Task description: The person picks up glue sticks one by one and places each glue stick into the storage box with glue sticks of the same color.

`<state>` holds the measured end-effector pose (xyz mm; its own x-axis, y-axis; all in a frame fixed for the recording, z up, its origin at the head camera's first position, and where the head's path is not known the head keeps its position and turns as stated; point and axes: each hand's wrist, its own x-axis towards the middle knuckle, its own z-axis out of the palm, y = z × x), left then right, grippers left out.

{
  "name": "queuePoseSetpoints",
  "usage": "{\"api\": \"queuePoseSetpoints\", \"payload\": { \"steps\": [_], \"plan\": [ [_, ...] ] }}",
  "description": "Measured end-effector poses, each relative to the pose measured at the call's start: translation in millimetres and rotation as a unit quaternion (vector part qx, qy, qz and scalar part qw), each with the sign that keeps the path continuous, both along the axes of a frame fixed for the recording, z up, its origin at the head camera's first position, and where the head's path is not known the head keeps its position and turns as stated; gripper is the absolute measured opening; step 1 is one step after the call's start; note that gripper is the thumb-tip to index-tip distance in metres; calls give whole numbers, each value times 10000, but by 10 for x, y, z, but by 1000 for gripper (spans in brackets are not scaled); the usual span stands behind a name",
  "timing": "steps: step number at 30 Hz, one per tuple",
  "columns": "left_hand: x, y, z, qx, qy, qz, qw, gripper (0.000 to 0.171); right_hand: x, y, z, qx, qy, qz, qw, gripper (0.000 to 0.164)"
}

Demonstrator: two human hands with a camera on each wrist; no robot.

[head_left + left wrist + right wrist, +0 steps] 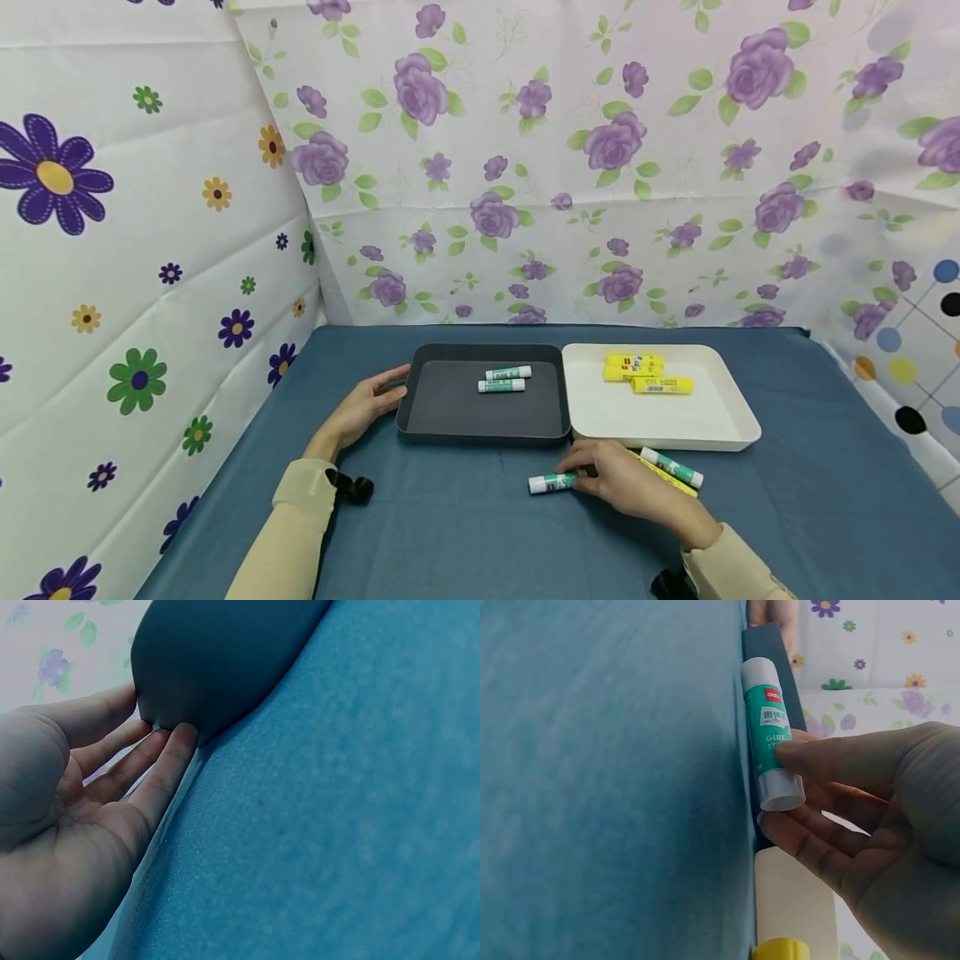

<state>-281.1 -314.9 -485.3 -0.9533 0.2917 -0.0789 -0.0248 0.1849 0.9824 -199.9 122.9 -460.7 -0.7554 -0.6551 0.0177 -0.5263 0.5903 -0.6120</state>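
My right hand [618, 479] pinches a green and white glue stick [768, 727] between thumb and fingers, just in front of the trays. The fingertips of my left hand [362, 412] touch the left side of the dark grey tray [442, 417], the fingers nearly straight. Two green and white glue sticks [502, 386] lie in that tray. Inside the white tray [720, 425] are several yellow glue sticks [663, 385]. On the cloth beside my right hand lie another green glue stick [672, 468] and a yellow glue stick [678, 483], the yellow one partly hidden by the hand.
The two trays stand side by side on a blue tablecloth [450, 525]. Behind them hangs a white curtain [555, 150] with purple roses. A flower-patterned sheet [172, 208] runs along the left side, and a dotted cloth [911, 367] hangs at the right.
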Motion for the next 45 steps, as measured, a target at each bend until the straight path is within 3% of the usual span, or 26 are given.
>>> {"api": "queuePoseSetpoints", "payload": {
  "steps": [10, 17, 22, 33, 45],
  "plan": [
    [-24, 7, -17, -1, 14, -58, 10000, 56, -44, -8, 186, -429, -110, -68, 9990, 24],
    [-7, -9, -25, -38, 47, -11, 10000, 55, -269, -94, 470, -966, 100, -177, 9951, 26],
    [-12, -17, -38, -57, 27, -22, 10000, 56, -495, -209, 588, -1191, 199, -251, 9924, 25],
    [-21, -35, -65, -8, 57, -20, 10000, 57, -952, -558, 687, -1011, 231, -260, 9943, 21],
    [-20, -27, -57, -40, 52, -33, 10000, 58, -1222, -874, 689, -904, -151, -443, 9948, 22]
  ]
}}
